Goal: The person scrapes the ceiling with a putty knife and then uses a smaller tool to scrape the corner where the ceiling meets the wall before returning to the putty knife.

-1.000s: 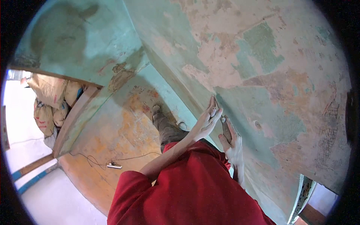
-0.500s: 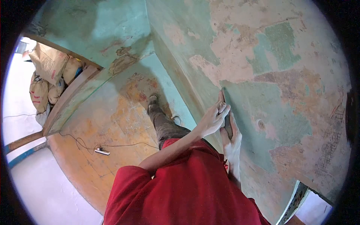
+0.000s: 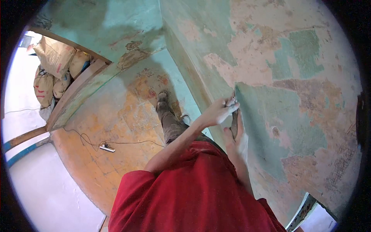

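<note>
My left hand point(image 3: 219, 112) reaches across from the left, its fingers curled together at the upper end of a dark, narrow tool point(image 3: 234, 124). Lower down, my right hand point(image 3: 236, 142) wraps round the same tool, thumb on its near side. Pale dust covers parts of both hands. The tool lies close along the patchy green and pink wall point(image 3: 270, 104); its exact shape is partly hidden by my fingers.
A worn orange floor point(image 3: 112, 127) lies below, with a power strip point(image 3: 107, 148) and its dark cable at the left. Filled sacks point(image 3: 56, 58) are piled beyond a ledge at the upper left. My shoe point(image 3: 162, 95) rests near the wall's foot.
The view has shifted slightly, so the wall and floor appear further right. My left hand has moved a little left and down relative to the wall, still at the tool's upper end.
</note>
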`<state>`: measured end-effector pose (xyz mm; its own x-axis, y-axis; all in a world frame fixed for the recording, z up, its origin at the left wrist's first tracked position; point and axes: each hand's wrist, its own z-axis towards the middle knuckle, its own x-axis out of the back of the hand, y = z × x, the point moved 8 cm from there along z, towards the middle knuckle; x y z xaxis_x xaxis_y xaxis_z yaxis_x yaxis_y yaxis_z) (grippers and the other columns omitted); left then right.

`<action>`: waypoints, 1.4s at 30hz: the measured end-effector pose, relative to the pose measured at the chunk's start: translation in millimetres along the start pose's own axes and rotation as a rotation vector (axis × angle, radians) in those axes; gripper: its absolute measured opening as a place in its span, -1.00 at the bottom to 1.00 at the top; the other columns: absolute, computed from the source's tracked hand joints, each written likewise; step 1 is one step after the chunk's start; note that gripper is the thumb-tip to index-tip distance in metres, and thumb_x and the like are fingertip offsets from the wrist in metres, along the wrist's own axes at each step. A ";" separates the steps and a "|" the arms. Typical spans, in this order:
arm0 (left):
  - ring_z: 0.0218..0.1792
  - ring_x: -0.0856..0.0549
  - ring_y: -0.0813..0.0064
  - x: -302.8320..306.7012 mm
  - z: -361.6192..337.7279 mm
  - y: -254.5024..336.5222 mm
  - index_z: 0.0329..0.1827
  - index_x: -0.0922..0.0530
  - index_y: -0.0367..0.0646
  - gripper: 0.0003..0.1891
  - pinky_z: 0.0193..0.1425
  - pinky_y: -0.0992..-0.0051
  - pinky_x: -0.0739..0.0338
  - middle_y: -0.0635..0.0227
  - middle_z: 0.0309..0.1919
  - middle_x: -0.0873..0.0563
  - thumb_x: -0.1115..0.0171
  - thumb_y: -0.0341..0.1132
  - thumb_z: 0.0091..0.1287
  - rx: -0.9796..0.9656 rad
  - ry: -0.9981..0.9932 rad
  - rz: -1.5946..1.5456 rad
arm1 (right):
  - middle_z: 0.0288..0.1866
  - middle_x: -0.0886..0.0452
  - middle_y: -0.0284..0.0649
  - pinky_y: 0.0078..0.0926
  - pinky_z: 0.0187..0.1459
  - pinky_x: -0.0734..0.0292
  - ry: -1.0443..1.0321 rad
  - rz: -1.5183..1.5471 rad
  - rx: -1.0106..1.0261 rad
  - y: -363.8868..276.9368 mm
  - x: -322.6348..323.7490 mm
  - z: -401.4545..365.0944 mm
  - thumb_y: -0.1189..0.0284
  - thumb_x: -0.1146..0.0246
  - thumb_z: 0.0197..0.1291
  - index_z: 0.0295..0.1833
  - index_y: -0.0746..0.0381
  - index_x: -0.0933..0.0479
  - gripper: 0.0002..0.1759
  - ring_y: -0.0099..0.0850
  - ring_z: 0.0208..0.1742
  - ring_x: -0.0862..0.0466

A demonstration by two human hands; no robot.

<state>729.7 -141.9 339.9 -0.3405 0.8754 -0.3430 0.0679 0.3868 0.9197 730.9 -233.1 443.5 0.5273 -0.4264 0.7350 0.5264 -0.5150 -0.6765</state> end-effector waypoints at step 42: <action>0.01 -0.51 0.60 5.3 -2.0 7.1 0.06 -0.50 -0.45 -0.55 0.18 0.46 -0.38 0.25 -0.09 -0.65 -0.09 -0.12 0.45 0.062 -0.017 0.084 | 0.37 -0.31 0.23 -0.33 0.25 -0.33 -0.187 0.198 -0.315 -7.2 -12.7 2.8 0.48 -0.07 0.21 0.51 0.38 0.01 -0.24 -0.01 0.35 -0.38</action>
<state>726.5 -135.1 345.1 -0.3157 0.9100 -0.2687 0.1536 0.3284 0.9320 722.3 -221.9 438.9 0.7254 -0.4128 0.5509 0.1879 -0.6511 -0.7354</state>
